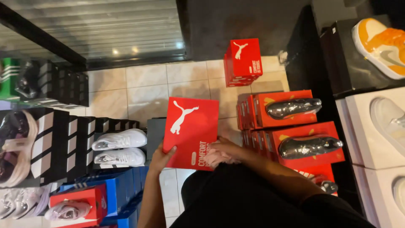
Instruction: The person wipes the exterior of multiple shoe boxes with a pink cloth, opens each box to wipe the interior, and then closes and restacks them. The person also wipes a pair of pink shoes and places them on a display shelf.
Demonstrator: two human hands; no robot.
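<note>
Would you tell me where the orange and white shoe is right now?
In the head view, the orange and white shoe sits at the top right corner on a black box, above the white boxes.

The single head-worn camera looked almost straight down from standing height onto a pale tiled floor (147,90), close above the person's own arms and dark clothing at the bottom edge. It faced a dark glass front (97,29) along the top, with stacked shoe boxes (291,126) filling both side edges.

red boxes (192,131) — eight | wrapped dark shoes (294,107) — two | white sneakers (120,139) — two
</note>
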